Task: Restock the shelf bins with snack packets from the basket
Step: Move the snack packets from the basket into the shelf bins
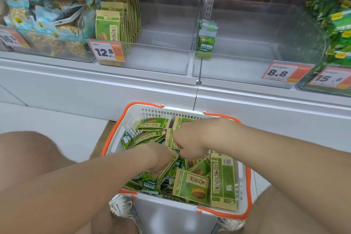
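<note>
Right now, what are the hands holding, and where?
Left hand grips a seed packet by its upper end; right hand pinches another packet by its edge.

The person wears white laced sneakers (121, 207); arms (76, 182) and knees (24, 150) are bare.

Left hand (158, 157) and right hand (190, 142) lowered, close together.
The left reaches in from 8 o'clock, the right from 4 o'clock, bare forearms converging. Knuckles up, fingers curled downward. The right sits just toward 1 o'clock of the left, nearly touching. Whether either grips anything is hidden.
</note>
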Available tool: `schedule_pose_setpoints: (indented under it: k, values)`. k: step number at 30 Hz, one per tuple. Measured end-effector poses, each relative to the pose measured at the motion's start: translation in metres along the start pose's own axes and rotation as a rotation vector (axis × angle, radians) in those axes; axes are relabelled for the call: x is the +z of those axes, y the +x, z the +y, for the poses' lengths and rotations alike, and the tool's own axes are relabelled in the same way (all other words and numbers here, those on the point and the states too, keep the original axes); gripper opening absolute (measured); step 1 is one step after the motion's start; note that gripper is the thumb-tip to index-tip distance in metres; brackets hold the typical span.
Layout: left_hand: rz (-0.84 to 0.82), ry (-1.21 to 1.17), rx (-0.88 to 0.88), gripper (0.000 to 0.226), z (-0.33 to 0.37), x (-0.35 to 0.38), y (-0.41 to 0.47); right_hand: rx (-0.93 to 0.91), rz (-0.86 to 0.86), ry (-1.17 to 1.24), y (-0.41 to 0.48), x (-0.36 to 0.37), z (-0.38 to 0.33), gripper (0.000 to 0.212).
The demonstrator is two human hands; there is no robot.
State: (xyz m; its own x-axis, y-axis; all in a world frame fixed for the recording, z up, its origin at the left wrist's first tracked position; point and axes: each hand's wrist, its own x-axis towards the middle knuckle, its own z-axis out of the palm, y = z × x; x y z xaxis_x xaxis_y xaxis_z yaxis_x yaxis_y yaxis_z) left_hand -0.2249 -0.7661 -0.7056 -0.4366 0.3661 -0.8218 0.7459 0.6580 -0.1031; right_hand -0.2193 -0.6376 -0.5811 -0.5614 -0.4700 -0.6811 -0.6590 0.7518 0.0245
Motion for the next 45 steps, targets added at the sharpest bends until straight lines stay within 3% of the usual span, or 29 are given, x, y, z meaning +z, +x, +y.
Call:
schedule_pose_setpoints:
  k: [4, 9, 14, 16, 20, 22, 25, 30, 33, 36, 39, 42, 45]
  values:
    - [0.021, -0.158, 0.038, 0.025, -0.015, -0.027, -0.014, -0.005, -0.022, 0.032, -0.001, -0.005, 0.006, 0.033]
    - [0.401, -0.538, 0.014, 0.015, -0.045, -0.072, -0.047, 0.134, 0.057, 0.066, -0.007, -0.019, 0.027, 0.028]
    - [0.679, -1.346, 0.1, 0.015, -0.063, -0.099, -0.073, 0.351, 0.198, 0.191, -0.021, -0.036, 0.067, 0.015]
    - [0.828, -1.647, 0.092, 0.016, -0.064, -0.108, -0.078, 0.382, 0.341, 0.442, -0.027, -0.044, 0.083, 0.018]
    - [0.985, -2.153, 0.112, 0.017, -0.057, -0.117, -0.078, 0.308, 0.618, 1.25, -0.038, -0.056, 0.096, 0.017]
    - [0.97, -2.248, 0.154, 0.018, -0.054, -0.12, -0.081, 0.26, 0.745, 1.345, -0.041, -0.058, 0.099, 0.013]
    - [0.932, -2.179, 0.14, 0.033, -0.049, -0.126, -0.086, 0.274, 0.853, 1.247, -0.042, -0.059, 0.102, 0.009]
    - [0.906, -2.088, 0.168, 0.015, -0.045, -0.135, -0.093, 0.233, 0.882, 1.311, -0.039, -0.057, 0.105, 0.011]
    - [0.931, -2.007, 0.188, 0.008, -0.047, -0.143, -0.095, 0.183, 0.929, 1.413, -0.036, -0.059, 0.107, 0.022]
    - [1.172, -1.437, 0.011, 0.006, -0.057, -0.153, -0.092, 0.219, 1.061, 1.378, -0.023, -0.062, 0.119, 0.036]
    - [1.322, -0.943, -0.146, 0.023, -0.066, -0.165, -0.091, 0.262, 1.257, 1.331, -0.012, -0.07, 0.136, 0.039]
    - [1.406, -0.714, -0.188, 0.033, -0.075, -0.176, -0.085, 0.356, 1.437, 1.248, -0.002, -0.077, 0.158, 0.04]
    - [1.431, -0.625, -0.244, 0.034, -0.079, -0.189, -0.081, 0.491, 1.451, 1.068, 0.012, -0.081, 0.181, 0.036]
